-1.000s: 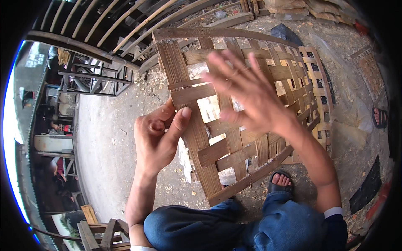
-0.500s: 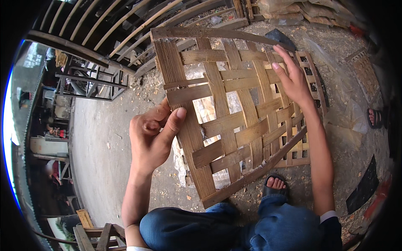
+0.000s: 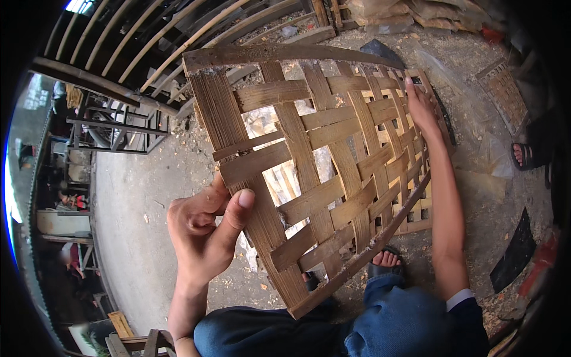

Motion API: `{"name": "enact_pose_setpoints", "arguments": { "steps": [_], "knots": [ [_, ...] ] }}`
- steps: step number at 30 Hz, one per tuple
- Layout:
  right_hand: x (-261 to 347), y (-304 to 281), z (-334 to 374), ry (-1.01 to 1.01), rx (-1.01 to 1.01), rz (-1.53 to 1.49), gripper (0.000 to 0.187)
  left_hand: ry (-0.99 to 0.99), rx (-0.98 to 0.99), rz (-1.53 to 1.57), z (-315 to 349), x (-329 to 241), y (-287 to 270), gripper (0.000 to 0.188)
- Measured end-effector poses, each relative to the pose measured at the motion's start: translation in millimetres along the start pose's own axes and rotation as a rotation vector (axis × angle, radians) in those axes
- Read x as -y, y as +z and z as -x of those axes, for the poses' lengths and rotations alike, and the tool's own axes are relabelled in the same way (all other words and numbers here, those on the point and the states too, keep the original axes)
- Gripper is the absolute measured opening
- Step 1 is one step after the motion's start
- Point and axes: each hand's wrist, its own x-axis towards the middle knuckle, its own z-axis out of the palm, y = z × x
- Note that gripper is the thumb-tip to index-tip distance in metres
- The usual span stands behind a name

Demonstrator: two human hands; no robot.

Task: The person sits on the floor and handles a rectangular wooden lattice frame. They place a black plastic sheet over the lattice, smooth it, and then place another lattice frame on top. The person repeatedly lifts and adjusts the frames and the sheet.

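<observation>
A woven slatted panel [image 3: 326, 134] of flat wooden or bamboo strips, edged with thin battens, is tilted up in front of me. My left hand [image 3: 205, 229] is closed on its near left batten, thumb on the front face and fingers curled behind. At the far right end, my right hand [image 3: 423, 110] grips the panel's edge, one digit lying along the front; its other fingers are partly hidden. The weave leaves square gaps, and a pale sheet-like thing on the ground shows through them.
A slatted wooden rack [image 3: 148, 44] stands at the far left, with a dark frame [image 3: 119, 128] below it. Another woven panel [image 3: 504, 95] lies at the right, near a sandalled foot [image 3: 519, 156]. Stacked sacks [image 3: 410, 15] are at the back. Chips litter the ground.
My right hand has moved outward from above the weave to the panel's far edge and closed there. The panel's near left end has shifted left and slightly down with my left hand.
</observation>
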Motion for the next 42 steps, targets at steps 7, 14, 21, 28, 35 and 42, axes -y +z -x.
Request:
{"name": "enact_pose_setpoints", "arguments": {
  "steps": [7,14,21,28,35,42],
  "knots": [
    [96,-20,90,-0.659,-0.14,-0.223,0.079,0.022,0.028,-0.076,-2,8,-1,0.045],
    [162,-21,128,-1.162,-0.131,-0.085,0.07,0.09,-0.065,-0.134,2,1,11,0.041],
    [-63,-12,-2,0.074,-0.33,0.013,0.068,0.058,-0.024,-0.117,1,10,0,0.038],
    [43,-50,60,-0.66,-0.355,-0.226,0.05,0.061,0.032,-0.137,-4,11,-4,0.045],
    [128,-39,94,-1.292,-0.303,-0.307,0.052,0.038,0.046,-0.208,3,0,-6,0.044],
    [-86,-24,-5,-0.121,-0.381,-0.261,0.062,0.045,0.049,-0.157,6,6,-5,0.042]
  ]
}}
